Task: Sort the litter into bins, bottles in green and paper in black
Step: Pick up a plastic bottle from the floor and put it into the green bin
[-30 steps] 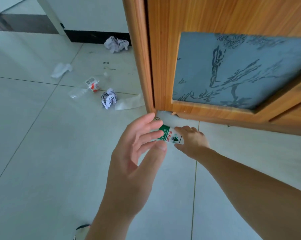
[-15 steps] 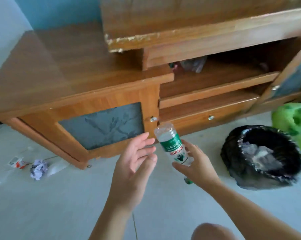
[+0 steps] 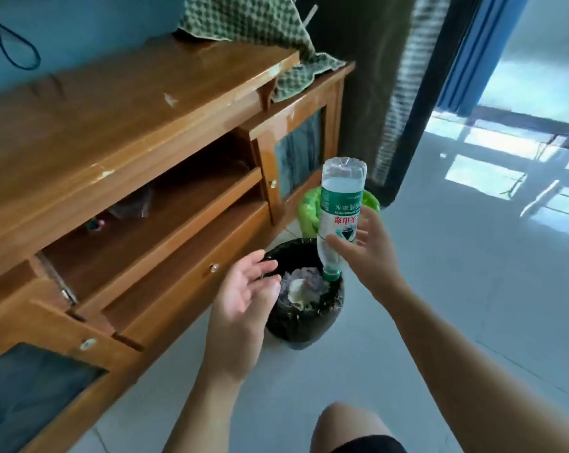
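My right hand holds a clear plastic bottle with a green label, cap end down and base up. The green cap hangs just above the black bin, which has crumpled paper inside. Behind the bottle, the green bin stands against the cabinet, mostly hidden. My left hand is open, palm up, beside the black bin's left rim, holding nothing.
A long wooden cabinet with open shelves and drawers runs along the left. A green patterned cloth lies on its top. A dark curtain hangs behind the bins. Pale tiled floor stretches right. My knee shows at the bottom.
The view swung right from the litter on the floor to the bins. My right hand lifted the bottle and carried it over the black bin, toward the green one.
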